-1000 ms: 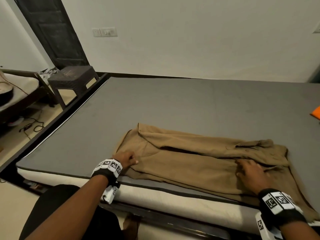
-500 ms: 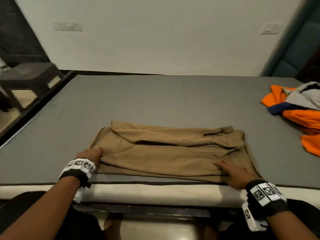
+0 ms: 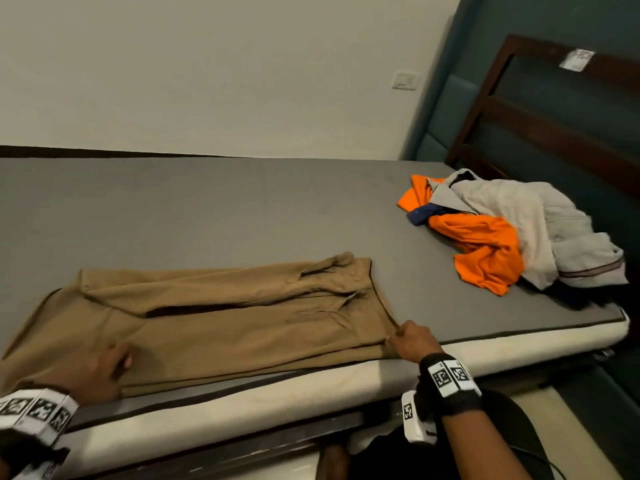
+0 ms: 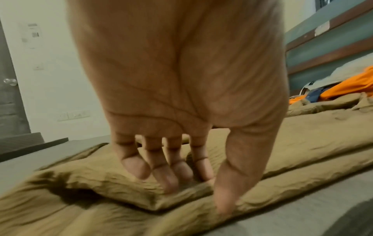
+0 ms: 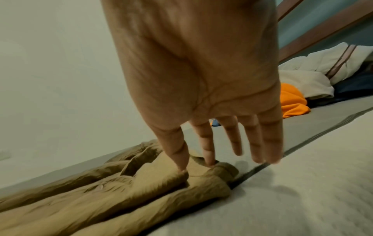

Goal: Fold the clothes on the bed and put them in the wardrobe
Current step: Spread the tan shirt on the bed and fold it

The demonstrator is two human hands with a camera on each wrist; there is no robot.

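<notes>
Since a moment ago the right hand [image 3: 414, 342] has slid to the near right corner of the brown shirt [image 3: 214, 320], thumb and forefinger pinching it; the left hand [image 3: 104, 370] pinches the near left edge; a crosswise fold looks ready. The shirt lies at the bed [image 3: 242, 209] edge; unfolded clothes [image 3: 502, 233] wait well apart, nothing between.

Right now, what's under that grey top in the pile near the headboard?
Under the grey top lie an orange shirt and something dark blue; how far they reach beneath it is hidden.
</notes>
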